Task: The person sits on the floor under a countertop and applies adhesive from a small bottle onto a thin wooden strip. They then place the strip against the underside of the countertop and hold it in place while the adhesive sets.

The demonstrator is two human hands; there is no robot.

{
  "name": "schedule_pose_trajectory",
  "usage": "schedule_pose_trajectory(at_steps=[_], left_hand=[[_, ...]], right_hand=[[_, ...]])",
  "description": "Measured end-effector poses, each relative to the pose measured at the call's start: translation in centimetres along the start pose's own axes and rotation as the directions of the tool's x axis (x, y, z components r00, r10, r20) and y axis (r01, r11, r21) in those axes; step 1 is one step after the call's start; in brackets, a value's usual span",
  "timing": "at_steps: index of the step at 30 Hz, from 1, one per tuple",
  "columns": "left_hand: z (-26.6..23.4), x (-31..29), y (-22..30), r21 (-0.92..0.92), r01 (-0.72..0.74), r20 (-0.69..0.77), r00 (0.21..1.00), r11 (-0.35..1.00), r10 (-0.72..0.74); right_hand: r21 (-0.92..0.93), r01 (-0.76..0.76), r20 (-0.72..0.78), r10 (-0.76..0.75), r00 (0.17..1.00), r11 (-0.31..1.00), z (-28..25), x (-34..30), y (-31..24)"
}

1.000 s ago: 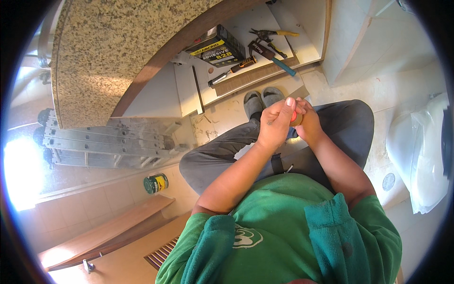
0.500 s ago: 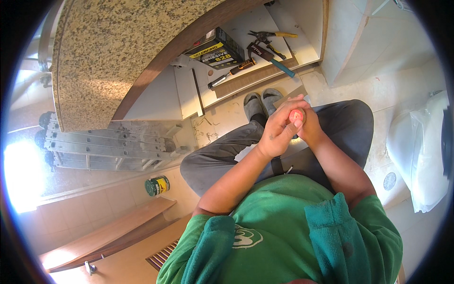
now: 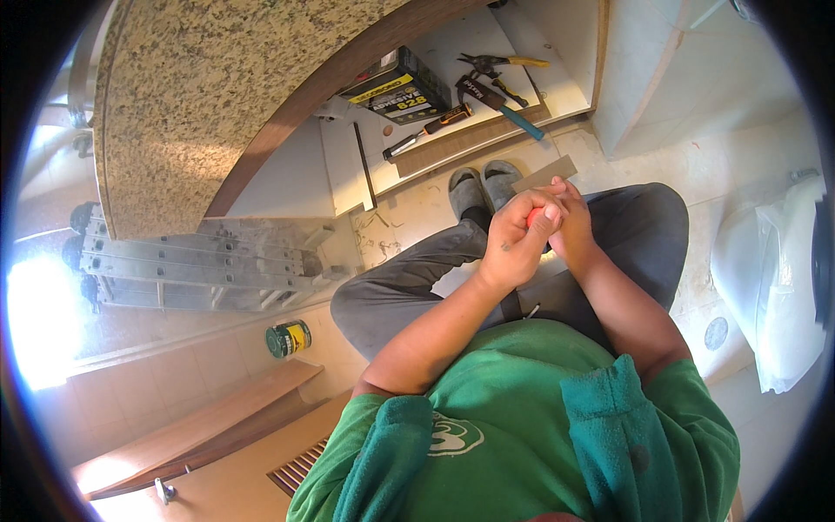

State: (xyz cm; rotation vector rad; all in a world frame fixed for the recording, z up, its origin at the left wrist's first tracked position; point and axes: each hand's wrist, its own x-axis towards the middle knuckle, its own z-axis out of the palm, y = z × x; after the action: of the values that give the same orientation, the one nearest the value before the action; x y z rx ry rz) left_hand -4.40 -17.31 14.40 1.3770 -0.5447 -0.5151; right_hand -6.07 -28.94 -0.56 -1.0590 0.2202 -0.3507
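Observation:
Both my hands meet above my lap, fingers closed together. Between them shows the red rounded end of a handle-like thing [image 3: 534,217]; the rest is hidden in my grip. My left hand [image 3: 515,239] wraps round it, its thumb lying across the red end. Against its other side my right hand [image 3: 571,224] is closed, with fingertips overlapping at the top. Just beyond my fingers a flat grey-brown strip [image 3: 546,173] sticks out toward the far right. Whether strip and red end are one tool, I cannot tell. A white sheet-like surface [image 3: 454,278] lies partly hidden between my legs.
Ahead, an open cabinet floor [image 3: 342,177] holds a black adhesive box [image 3: 404,97], a chisel [image 3: 428,131], a hammer [image 3: 500,106] and yellow-handled snips [image 3: 500,63]. A speckled counter [image 3: 191,113] overhangs at left. A ladder [image 3: 200,270], a green can [image 3: 288,338] and a clear plastic bag [image 3: 774,296] lie around me.
My left hand has turned a little, so less of the red end shows. The grey-brown strip has come further out beyond my fingers, toward the far right.

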Motion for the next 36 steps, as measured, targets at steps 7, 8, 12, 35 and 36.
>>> schedule_pose_trajectory(at_steps=[7, 8, 12, 35, 36], left_hand=[[-0.4, 0.4, 0.5, -0.088, 0.131, -0.146, 0.979, 0.988, -0.143], [-0.5, 0.3, 0.5, -0.099, 0.109, -0.141, 0.982, 0.989, -0.123], [-1.2, 0.5, 0.9, -0.123, 0.042, -0.070, 0.996, 0.992, -0.051], [0.0, -0.7, 0.4, -0.021, -0.048, -0.067, 0.997, 0.999, 0.046], [-0.1, -0.6, 0.1, -0.031, -0.055, -0.086, 0.995, 0.998, 0.052]], right_hand=[[0.384, -0.280, -0.150, 0.359, 0.921, 0.880, 0.3, 0.7, -1.5], [0.393, -0.296, -0.121, 0.368, 0.922, 0.870, 0.3, 0.7, -1.4], [0.473, -0.334, -0.083, 0.418, 0.905, 0.815, 1.1, 0.6, -2.5], [0.477, -0.227, -0.122, 0.319, 0.940, 0.849, 0.6, 0.2, -2.4], [0.463, -0.221, -0.120, 0.308, 0.944, 0.858, 0.8, 0.2, -2.4]])
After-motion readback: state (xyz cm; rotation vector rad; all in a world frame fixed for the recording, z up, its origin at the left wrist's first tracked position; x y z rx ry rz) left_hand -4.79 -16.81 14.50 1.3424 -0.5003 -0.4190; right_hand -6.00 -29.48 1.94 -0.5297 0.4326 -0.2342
